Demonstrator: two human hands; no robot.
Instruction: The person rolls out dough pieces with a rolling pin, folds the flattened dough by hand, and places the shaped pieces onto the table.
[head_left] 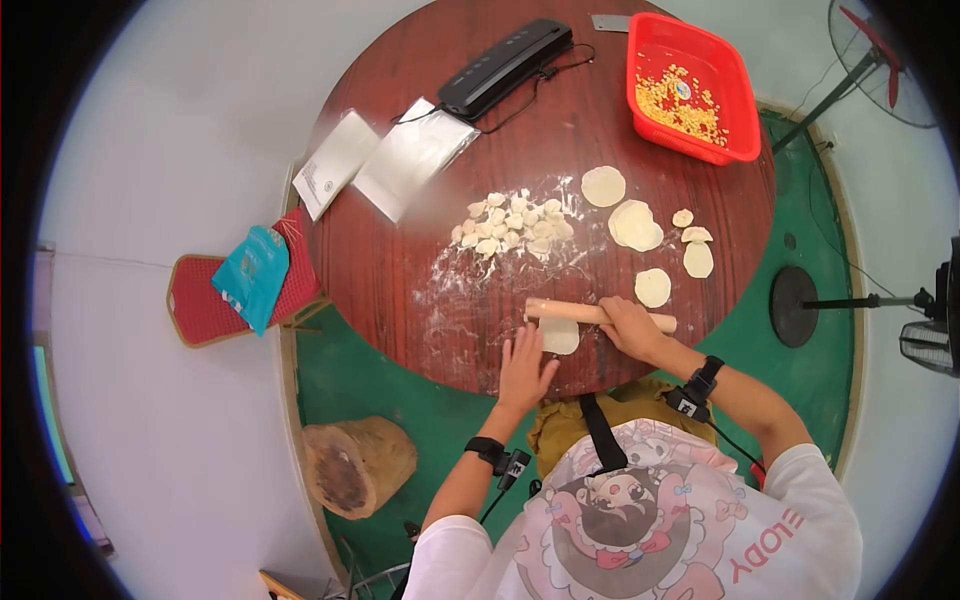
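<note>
My right hand [628, 328] is wrapped round a wooden rolling pin [563, 311], towards its right end. Under the pin's left half lies a thin dough wrapper [560, 337], partly covered by it. Beside that wrapper my left hand [525, 368] rests with fingers stretched out, its fingertips near the pin's left end. Farther up, a heap of small dough pieces [510, 225] sits in scattered flour. To its right are rolled round wrappers: a single one [603, 186], an overlapping stack [636, 226] and another single one [653, 288].
At the back right stands a red basin [745, 110] with yellow kernels inside. A black vacuum sealer [507, 68] and silvery plastic bags [405, 165] lie at the back left. Fans [795, 305] stand right of the round table [400, 320]; a log [385, 465] stands below left.
</note>
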